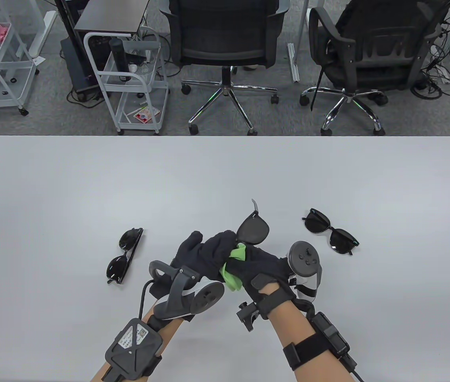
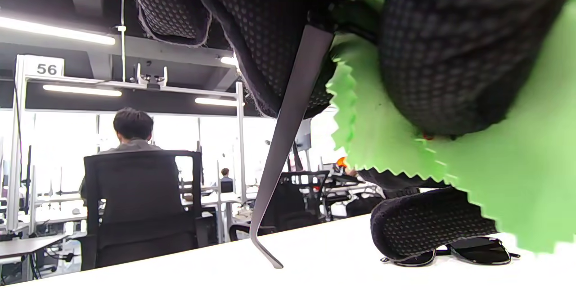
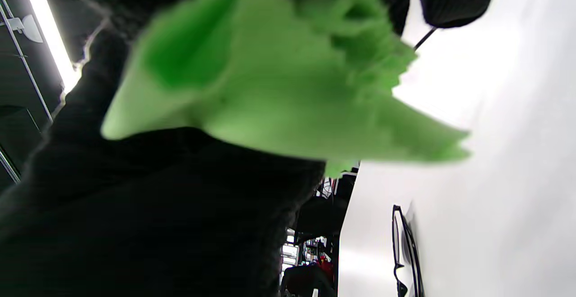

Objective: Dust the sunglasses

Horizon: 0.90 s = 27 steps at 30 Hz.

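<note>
In the table view both gloved hands meet above the table's near middle. My left hand (image 1: pixel 209 250) grips a pair of black sunglasses (image 1: pixel 253 231), one dark lens sticking up beyond the fingers. My right hand (image 1: pixel 255 262) pinches a green cloth (image 1: pixel 233 272) against the frame, right beside the left fingers. The left wrist view shows the held pair's temple arm (image 2: pixel 288 153) hanging down toward the table, with the green cloth (image 2: pixel 396 144) beside it. The cloth (image 3: pixel 270 94) fills the blurred right wrist view. The held pair's other lens is hidden by the hands.
Two more black sunglasses lie on the white table (image 1: pixel 70 191): a folded pair (image 1: pixel 125 254) left of the hands and an open pair (image 1: pixel 330 235) to the right. Office chairs (image 1: pixel 225 43) and a white cart (image 1: pixel 129 79) stand beyond the far edge.
</note>
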Available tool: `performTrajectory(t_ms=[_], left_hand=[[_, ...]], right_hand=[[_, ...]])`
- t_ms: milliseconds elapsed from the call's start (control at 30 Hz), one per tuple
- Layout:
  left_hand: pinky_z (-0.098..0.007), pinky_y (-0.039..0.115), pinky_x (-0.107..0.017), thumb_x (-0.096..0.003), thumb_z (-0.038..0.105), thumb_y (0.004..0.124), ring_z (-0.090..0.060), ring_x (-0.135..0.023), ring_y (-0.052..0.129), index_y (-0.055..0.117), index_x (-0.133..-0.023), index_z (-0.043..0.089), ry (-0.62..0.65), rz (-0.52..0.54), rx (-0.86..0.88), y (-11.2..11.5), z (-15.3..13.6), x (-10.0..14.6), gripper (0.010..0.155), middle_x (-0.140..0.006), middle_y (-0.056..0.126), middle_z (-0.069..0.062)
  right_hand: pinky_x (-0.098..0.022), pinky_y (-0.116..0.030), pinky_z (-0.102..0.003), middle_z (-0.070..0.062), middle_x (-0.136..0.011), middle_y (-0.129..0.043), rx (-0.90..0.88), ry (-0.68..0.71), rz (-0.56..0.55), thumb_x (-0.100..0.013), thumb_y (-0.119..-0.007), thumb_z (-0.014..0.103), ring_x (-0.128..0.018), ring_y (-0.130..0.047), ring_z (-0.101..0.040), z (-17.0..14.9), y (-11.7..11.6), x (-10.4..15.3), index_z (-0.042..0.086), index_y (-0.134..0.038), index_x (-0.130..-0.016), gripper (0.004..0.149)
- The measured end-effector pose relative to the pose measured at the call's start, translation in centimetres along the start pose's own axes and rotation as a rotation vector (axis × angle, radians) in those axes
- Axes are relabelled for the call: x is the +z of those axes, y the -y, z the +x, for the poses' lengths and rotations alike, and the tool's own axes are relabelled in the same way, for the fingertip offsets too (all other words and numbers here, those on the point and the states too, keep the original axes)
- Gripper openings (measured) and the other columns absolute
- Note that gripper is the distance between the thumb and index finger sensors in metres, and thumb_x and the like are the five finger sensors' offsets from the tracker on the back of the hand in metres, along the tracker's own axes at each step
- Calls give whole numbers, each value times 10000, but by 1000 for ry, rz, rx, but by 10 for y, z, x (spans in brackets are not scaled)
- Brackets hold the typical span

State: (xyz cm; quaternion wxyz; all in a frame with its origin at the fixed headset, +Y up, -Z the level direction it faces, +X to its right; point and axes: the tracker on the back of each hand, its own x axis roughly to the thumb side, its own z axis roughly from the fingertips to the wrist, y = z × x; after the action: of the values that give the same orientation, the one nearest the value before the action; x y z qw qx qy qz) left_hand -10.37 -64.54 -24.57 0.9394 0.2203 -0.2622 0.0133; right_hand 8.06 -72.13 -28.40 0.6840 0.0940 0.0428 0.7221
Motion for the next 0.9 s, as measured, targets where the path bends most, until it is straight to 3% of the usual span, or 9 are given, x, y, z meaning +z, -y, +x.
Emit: performTrajectory(t_ms=[133,267,367,467,600,700,800,900], left_hand=[[-426,742,-724,-198,581,982,23,-593,1064,569,-1041,296,-13,-1,5,0,-4,0,982,-980,797,104],[-426,741,-724,-196,578,988,20,-598,1066,567,-1040,308,-8,-13,-18,3,-7,1,981,-986,791,106],[-425,742,-724,-198,583,988,23,-592,1065,567,-1040,307,-4,-11,-17,3,-5,1,981,-984,792,106],[-424,742,-724,-197,585,985,26,-589,1065,566,-1040,304,-1,-1,4,1,-2,0,983,-983,792,107],[-419,745,-724,-194,593,979,36,-581,1064,569,-1041,296,-9,-2,21,0,-3,0,987,-982,794,99],[-421,744,-724,-196,587,983,32,-585,1065,569,-1041,300,-8,-2,4,0,-4,1,983,-984,792,102],[-420,745,-724,-195,587,988,29,-585,1068,571,-1039,307,2,-6,-20,2,-5,1,982,-983,793,105],[-419,746,-723,-195,594,988,31,-575,1068,569,-1040,296,8,-6,-25,2,-2,1,989,-983,791,101]], right_hand=[[-595,-673,-634,-32,-701,-1003,-71,-2,67,-446,-827,414,-665,-1002,-298,-3,-1,-1,148,-916,-754,416],[-595,-637,-662,-68,-833,-941,-199,-67,187,-438,-840,273,-779,-931,-358,-12,-4,-3,132,-849,-862,447],[-595,-656,-648,-44,-775,-969,-86,-37,139,-405,-897,258,-727,-971,-322,-7,-1,-4,149,-868,-815,426],[-591,-687,-623,-4,-679,-1006,-12,-9,54,-391,-950,364,-644,-1019,-269,-2,0,-3,177,-906,-732,392],[-591,-690,-622,-14,-650,-1023,-30,8,30,-431,-863,443,-617,-1029,-271,-1,0,-1,162,-930,-714,404],[-596,-670,-638,-40,-715,-999,-93,-9,90,-446,-817,402,-676,-997,-305,-3,-2,-1,142,-908,-768,424],[-595,-648,-653,-61,-785,-958,-147,-48,158,-427,-858,293,-738,-955,-338,-7,-3,-2,135,-868,-824,427],[-591,-659,-647,-46,-754,-966,-76,-35,130,-399,-903,268,-706,-974,-320,-4,-2,-3,145,-870,-798,419]])
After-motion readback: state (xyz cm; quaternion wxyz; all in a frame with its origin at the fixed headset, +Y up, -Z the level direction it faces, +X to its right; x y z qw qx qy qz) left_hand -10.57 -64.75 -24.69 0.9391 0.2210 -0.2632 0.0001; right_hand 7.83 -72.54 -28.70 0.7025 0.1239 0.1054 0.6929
